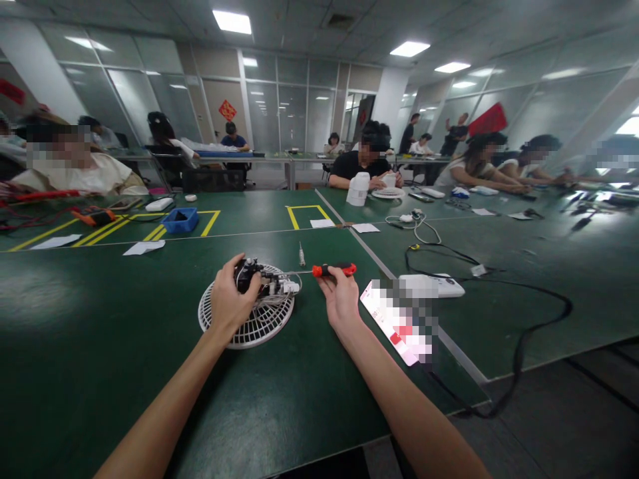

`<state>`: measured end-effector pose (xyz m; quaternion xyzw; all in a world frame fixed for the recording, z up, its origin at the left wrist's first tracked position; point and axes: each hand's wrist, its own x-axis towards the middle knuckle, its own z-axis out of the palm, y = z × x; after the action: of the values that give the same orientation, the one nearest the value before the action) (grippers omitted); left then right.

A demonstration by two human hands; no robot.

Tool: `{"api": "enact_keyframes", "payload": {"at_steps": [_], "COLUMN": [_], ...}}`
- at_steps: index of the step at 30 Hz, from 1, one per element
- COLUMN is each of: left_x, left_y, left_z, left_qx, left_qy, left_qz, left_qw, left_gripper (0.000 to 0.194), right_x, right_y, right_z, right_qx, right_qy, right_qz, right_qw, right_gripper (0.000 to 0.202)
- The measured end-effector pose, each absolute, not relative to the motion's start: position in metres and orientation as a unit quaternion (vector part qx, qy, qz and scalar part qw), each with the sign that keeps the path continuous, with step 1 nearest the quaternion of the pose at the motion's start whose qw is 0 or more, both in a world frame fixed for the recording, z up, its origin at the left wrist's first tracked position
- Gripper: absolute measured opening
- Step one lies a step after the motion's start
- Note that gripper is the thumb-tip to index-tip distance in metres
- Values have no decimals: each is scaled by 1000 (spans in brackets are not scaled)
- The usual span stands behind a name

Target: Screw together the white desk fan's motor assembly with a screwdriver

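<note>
My left hand (pixel 232 297) is closed around a black motor assembly (pixel 245 274) that rests on a round white fan grille (pixel 262 326). Wires and a white connector (pixel 289 287) stick out on the assembly's right side. A red and black screwdriver (pixel 334 270) lies level in the fingers of my right hand (pixel 340 297). Its shaft points left, and the tip is close to the assembly; whether they touch I cannot tell. Beyond the grille a small clear-handled screwdriver (pixel 301 257) lies on the table.
Right of my right hand lies a lit phone (pixel 394 326), beside a white power strip (pixel 434 286). A black cable (pixel 544 293) loops over the table's right side. Farther off are a blue bin (pixel 180 221), papers (pixel 144 247) and a co-worker (pixel 367 159) holding white parts.
</note>
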<state>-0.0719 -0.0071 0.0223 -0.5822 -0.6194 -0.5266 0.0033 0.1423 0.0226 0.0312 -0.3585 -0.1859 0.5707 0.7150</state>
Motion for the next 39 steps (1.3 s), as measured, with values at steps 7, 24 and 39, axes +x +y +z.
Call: {"api": "enact_keyframes", "payload": {"at_steps": [7, 24, 39], "left_x": [-70, -72, -72], "left_y": [-8, -10, -9], "left_z": [25, 26, 24], "left_qx": [-583, -582, -582], "left_qy": [-613, -619, -622], "left_qz": [-533, -528, -524], "left_qw": [-5, -10, -4], "left_gripper": [59, 57, 59], "right_x": [141, 139, 141], "right_y": [24, 22, 21], "right_z": [28, 28, 34], "right_qx": [-402, -389, -350], "right_qy": [-200, -179, -164], "right_qz": [555, 569, 589], "right_qw": [700, 702, 709], "right_gripper": [42, 50, 40]}}
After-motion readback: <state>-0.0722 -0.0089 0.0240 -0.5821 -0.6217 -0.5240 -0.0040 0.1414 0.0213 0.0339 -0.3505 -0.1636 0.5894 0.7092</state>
